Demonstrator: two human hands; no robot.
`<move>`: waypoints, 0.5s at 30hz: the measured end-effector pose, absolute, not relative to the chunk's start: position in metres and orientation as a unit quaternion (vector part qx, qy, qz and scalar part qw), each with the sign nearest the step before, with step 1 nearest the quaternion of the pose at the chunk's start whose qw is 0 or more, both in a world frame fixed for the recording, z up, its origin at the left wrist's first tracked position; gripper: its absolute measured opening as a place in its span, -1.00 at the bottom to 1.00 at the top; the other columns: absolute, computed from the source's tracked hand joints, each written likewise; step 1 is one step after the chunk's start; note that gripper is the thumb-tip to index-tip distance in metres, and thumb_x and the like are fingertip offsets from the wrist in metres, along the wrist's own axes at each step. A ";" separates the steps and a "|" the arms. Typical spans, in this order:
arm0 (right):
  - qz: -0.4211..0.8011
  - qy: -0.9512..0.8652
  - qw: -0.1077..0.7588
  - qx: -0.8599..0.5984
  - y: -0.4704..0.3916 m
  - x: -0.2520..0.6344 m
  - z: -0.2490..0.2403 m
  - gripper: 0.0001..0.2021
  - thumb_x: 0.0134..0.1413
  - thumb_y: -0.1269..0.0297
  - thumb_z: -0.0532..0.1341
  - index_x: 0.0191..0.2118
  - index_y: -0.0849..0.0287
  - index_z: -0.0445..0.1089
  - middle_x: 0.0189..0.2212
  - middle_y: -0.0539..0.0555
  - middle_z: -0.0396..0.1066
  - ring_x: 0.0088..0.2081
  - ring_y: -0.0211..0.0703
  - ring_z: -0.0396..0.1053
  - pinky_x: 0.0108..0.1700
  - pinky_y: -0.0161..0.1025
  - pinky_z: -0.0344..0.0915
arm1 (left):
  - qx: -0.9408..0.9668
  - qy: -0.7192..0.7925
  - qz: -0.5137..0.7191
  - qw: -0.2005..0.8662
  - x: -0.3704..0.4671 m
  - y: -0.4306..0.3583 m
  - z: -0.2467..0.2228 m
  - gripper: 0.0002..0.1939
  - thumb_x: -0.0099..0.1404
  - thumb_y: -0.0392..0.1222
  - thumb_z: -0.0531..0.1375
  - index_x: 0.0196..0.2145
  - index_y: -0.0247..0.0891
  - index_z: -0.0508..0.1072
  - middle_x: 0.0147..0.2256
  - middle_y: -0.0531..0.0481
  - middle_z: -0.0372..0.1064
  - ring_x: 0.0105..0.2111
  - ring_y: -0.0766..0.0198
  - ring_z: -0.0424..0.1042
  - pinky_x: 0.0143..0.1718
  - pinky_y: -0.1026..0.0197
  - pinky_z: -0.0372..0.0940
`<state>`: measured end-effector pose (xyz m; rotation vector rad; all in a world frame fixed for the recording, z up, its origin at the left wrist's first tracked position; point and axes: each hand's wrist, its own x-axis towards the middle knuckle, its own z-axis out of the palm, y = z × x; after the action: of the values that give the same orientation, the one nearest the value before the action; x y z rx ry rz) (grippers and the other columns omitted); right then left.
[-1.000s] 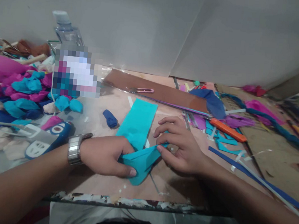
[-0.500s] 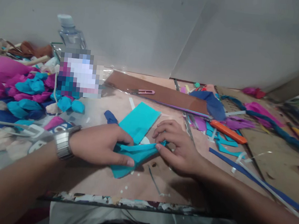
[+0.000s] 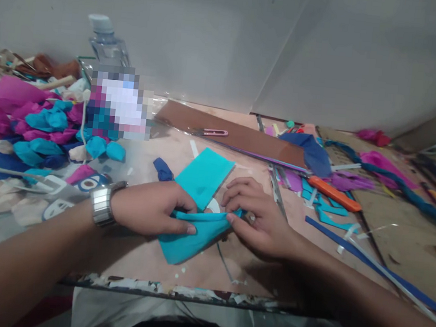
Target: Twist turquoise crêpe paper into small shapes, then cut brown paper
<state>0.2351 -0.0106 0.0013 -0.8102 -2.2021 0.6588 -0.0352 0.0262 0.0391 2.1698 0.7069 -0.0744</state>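
A turquoise sheet [image 3: 191,238] with a folded upper edge is stretched between both hands, low over the pinkish work surface [image 3: 131,263]. My left hand [image 3: 150,206], with a metal watch [image 3: 102,205] on its wrist, pinches the sheet's left part between thumb and fingers. At the right end of the fold, my right hand [image 3: 257,213] grips the edge between thumb and fingertips. Just behind the hands lies a flat turquoise rectangle [image 3: 206,175]. A small dark blue piece [image 3: 162,169] sits by its left side.
Crumpled magenta and turquoise pieces [image 3: 49,116] are heaped at the left, beside a clear bottle [image 3: 109,47]. Brown sheets [image 3: 232,134] bear pink thread snips [image 3: 215,132]. An orange cutter [image 3: 334,194] and blue strips [image 3: 381,269] lie at the right.
The front part of the turquoise sheet has flattened and spread toward the table's near edge. My left hand has shifted slightly right; both hands keep their hold.
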 end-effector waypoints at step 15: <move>0.416 -0.606 0.577 -0.356 0.029 0.267 -0.002 -0.85 0.02 0.28 0.30 -0.53 0.08 0.42 -0.39 0.09 0.38 -0.22 0.03 0.37 -0.09 -0.01 0.31 | 0.704 0.218 0.064 0.673 -0.084 0.039 0.067 -0.43 0.07 0.30 0.42 -0.37 -0.36 0.63 -0.37 -0.14 0.64 -0.38 0.02 0.60 -0.31 0.08 0.51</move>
<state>0.2667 0.0295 -0.0018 -0.8327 -1.4191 0.9738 -0.0843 0.0390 0.0672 1.5850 0.4917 0.1445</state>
